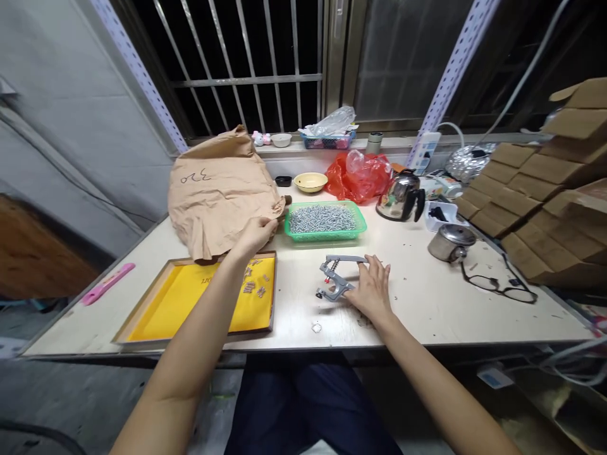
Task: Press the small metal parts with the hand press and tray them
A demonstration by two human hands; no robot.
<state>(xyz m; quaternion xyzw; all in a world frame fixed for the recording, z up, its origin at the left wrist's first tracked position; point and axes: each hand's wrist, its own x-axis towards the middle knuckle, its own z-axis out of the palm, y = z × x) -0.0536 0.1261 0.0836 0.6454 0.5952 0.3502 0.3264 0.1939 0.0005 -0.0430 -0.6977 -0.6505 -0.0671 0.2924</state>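
You seem to be fetching a part: your right hand [374,292] grasps the grey pliers [337,287] before the green basket [327,237], your left hand [257,235], its fingers' hold unclear, meets the paper sack [220,196], and a careful pinch seems called for next.

Your one camera rides on your head, looking forward and down across the surface [427,309] from just beyond its near edge. It sits near enough to frame your left grip [256,236] and right grip [372,287], yet wide enough to span from your lap [308,404] to the window [393,69].
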